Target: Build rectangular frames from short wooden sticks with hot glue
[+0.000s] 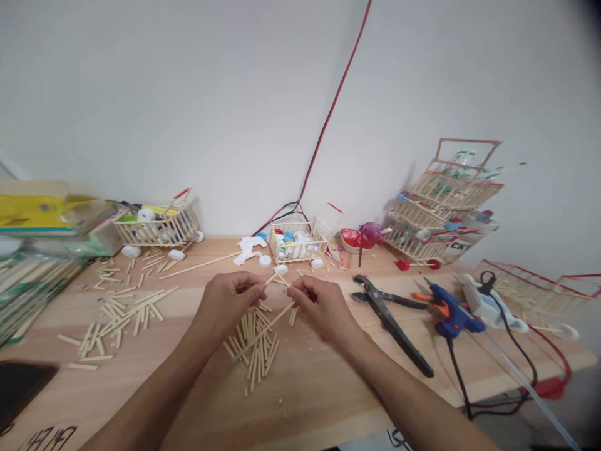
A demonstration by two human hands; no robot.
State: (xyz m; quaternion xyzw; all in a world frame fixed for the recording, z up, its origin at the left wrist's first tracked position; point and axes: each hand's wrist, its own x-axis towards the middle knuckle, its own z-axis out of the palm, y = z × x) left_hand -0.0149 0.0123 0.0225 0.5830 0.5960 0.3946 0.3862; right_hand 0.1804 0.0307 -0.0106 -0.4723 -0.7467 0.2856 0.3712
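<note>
Both my hands meet over the middle of the wooden table (310,388). My left hand (230,300) pinches a thin bamboo stick (271,279) at its near end. My right hand (322,304) is closed in a pinch on the same small stick piece and also holds a longer stick (277,317) that slants down to the left. Just below the hands lies a heap of short cut sticks (256,347).
More cut sticks (124,310) lie scattered at left. Small stick carts (157,225) (298,241) with bottle caps stand by the wall; stacked carts (446,203) are at right. Black cutters (392,322), a blue glue gun (451,313) and cables lie right.
</note>
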